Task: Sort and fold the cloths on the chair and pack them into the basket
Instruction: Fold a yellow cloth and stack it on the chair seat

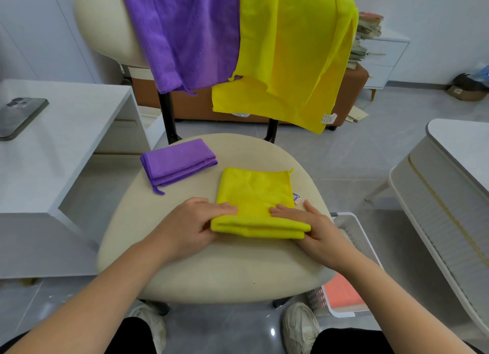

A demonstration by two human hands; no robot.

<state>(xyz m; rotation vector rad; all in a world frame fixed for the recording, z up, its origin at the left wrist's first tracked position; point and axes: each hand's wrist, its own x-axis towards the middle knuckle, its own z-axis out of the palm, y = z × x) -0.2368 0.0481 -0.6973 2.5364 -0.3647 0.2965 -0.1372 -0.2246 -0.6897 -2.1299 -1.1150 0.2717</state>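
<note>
The yellow cloth [255, 195] you are working on lies on the chair seat [211, 269], at its near right part, already doubled, with a thick rolled fold along the edge nearest you. In the head view, your left hand [193, 221] pinches the left end of that fold, fingers flat on top and thumb tucked at the edge; your right hand [309, 226] grips the right end the same way. Judging by how it drapes and bunches, it is light, soft and limp, so it will sag and open if you lift it by one corner. Hold it at both ends of the thick fold, where the layers stack, and press each crease flat on the seat before you let go. The surface looks grippy rather than slick, so the layers should stay put. A folded purple cloth [177, 163] sits on the seat to the far left, apart from the yellow one. A purple towel [185, 36] and more yellow towels [291, 49] hang over the backrest, unfolded. The white basket [346, 217] stands on the floor, low beside the seat on your right, with something orange [341, 293] inside.
</note>
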